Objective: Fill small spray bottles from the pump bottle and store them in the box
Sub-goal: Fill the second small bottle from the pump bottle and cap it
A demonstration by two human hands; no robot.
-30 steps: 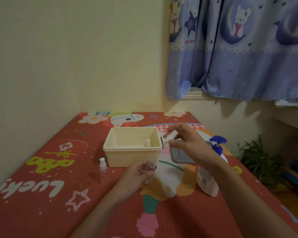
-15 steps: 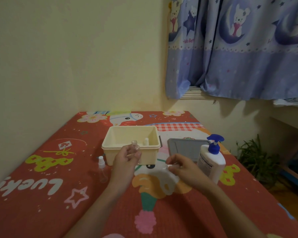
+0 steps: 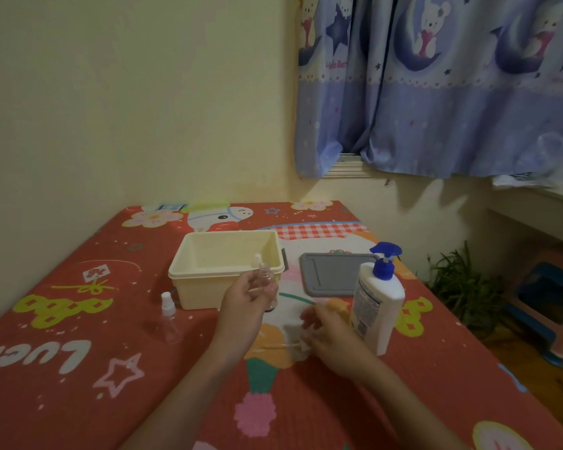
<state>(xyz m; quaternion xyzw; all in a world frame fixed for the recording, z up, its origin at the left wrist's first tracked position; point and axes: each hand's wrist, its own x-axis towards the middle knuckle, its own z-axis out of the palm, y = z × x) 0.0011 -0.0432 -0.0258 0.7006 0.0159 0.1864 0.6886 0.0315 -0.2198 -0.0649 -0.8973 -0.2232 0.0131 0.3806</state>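
A small clear spray bottle (image 3: 266, 278) is held upright in the left hand (image 3: 248, 295), the fingers curled round its lower body; its neck stands above the fingers and appears uncapped. The right hand (image 3: 327, 331) is lowered to the tabletop (image 3: 78, 368) with fingers loosely curled over a thin pale piece (image 3: 281, 345), probably the removed sprayer with its tube; whether the piece is pinched or merely touched cannot be told.

The held bottle is narrow-necked and light, so liquid could be missed or spilled if the neck is not brought squarely under the spout of the pump bottle (image 3: 376, 302), which stands just beside the right hand. That tall bottle might be tipped by a one-handed press. The loose sprayer piece could roll off or be mislaid on the busy pattern.

Relative to the left grip, the box (image 3: 224, 271) lies just behind, with a capped bottle (image 3: 258, 258) inside; another small spray bottle (image 3: 169, 319) stands to the left, and a grey lid (image 3: 332, 271) lies beyond the right hand.
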